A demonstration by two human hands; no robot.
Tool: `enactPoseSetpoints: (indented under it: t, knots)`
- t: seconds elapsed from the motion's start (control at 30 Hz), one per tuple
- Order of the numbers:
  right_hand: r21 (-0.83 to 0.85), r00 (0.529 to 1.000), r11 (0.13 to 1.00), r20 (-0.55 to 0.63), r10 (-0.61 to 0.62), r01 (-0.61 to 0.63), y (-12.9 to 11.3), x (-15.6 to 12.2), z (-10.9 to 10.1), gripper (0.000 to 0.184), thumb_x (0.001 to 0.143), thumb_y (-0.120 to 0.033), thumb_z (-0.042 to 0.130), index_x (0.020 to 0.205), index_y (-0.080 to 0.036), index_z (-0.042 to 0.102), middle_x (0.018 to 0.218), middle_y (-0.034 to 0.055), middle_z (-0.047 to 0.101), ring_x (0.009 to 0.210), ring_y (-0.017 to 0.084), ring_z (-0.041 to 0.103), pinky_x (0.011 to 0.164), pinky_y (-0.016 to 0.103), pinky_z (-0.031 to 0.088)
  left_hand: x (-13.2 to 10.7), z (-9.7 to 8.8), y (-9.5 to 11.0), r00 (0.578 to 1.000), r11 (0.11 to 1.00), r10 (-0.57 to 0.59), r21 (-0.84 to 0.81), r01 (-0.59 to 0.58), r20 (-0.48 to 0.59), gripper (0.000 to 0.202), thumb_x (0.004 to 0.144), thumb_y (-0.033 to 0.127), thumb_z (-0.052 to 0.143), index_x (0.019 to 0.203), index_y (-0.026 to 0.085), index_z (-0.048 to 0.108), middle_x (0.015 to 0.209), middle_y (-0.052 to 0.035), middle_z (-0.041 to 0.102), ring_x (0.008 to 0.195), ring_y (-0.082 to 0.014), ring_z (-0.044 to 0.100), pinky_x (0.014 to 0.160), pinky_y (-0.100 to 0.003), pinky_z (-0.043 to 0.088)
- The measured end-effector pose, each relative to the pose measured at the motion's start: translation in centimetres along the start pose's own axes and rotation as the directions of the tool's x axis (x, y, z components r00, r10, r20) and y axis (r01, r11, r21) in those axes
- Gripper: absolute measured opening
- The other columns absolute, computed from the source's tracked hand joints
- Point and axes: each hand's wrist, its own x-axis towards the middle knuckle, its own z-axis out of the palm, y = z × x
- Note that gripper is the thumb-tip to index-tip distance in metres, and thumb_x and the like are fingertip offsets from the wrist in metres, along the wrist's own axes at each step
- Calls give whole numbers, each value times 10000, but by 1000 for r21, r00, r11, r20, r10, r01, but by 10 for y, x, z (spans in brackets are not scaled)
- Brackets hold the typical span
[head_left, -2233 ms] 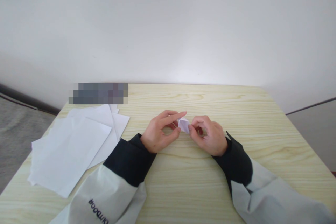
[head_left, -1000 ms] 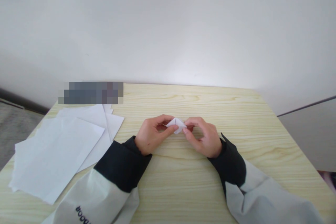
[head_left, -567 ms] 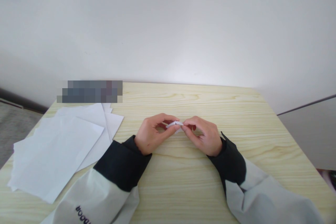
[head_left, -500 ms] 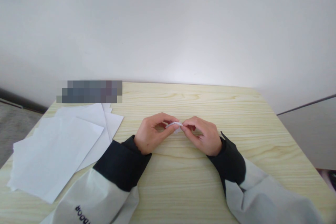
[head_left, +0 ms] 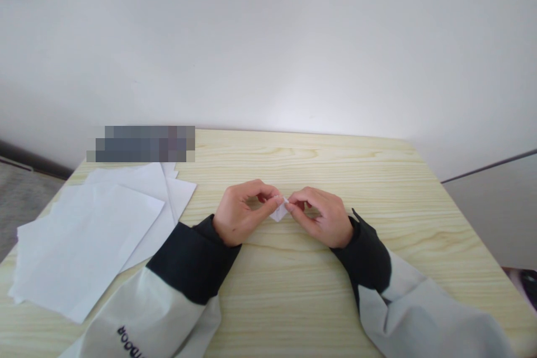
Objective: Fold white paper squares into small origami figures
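A small piece of folded white paper (head_left: 278,213) is held between my two hands over the middle of the table. My left hand (head_left: 247,210) pinches its left side between thumb and fingers. On the other side, my right hand (head_left: 321,212) grips the paper's upper right edge with thumb and forefinger. A pointed lower part with a crease shows below the fingertips. The fingers cover the rest of the folded paper.
Several loose sheets of white paper (head_left: 84,246) lie overlapping on the table's left side. Behind them is a blurred-out dark object (head_left: 140,145). The pale wooden table (head_left: 293,302) meets a white wall (head_left: 268,45) at the back.
The folded paper has tilted, so its pointed face now shows below my fingertips, where mostly a thin edge showed before. Both hands keep their pinch and have barely shifted.
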Motion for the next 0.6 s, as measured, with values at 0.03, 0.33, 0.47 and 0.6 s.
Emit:
enactPoseSetpoints:
  t: [0.03, 0.33, 0.47, 0.6]
  knots:
    - [2, 1000, 1000, 6, 1, -1, 0, 0, 0, 58, 841, -197, 531, 800, -184, 570, 647, 0, 620, 561, 93, 536, 555, 211, 439, 0, 0, -1, 1000, 1000, -3, -7, 3, 10, 159, 783, 287, 618, 717, 155, 677, 676, -16, 651, 634, -124, 565, 622, -243, 450]
    - [100, 969, 971, -100, 225, -215, -2, 0, -4, 35, 804, -188, 563, 770, -189, 572, 626, -16, 615, 509, 88, 515, 509, 207, 430, 1, 5, -8, 989, 981, -118, -145, 130, 88, 395, 662, 362, 725, 977, 142, 633, 898, -63, 695, 752, -169, 643, 694, -269, 520]
    - [112, 968, 967, -70, 239, -231, -1, 0, -4, 68, 814, -207, 553, 750, -187, 562, 620, -13, 597, 525, 93, 508, 515, 213, 418, 1, 3, -7, 979, 993, -115, -4, 117, 168, 244, 744, 355, 645, 876, 154, 680, 786, -23, 704, 701, -154, 635, 683, -251, 497]
    - [103, 985, 980, 7, 170, -170, 0, 0, -4, 87, 836, -213, 520, 755, -185, 537, 605, -20, 537, 533, 93, 473, 521, 214, 398, -1, 2, -6, 974, 993, -120, 4, 121, 194, 209, 758, 323, 619, 852, 153, 695, 761, -10, 702, 686, -145, 624, 637, -221, 484]
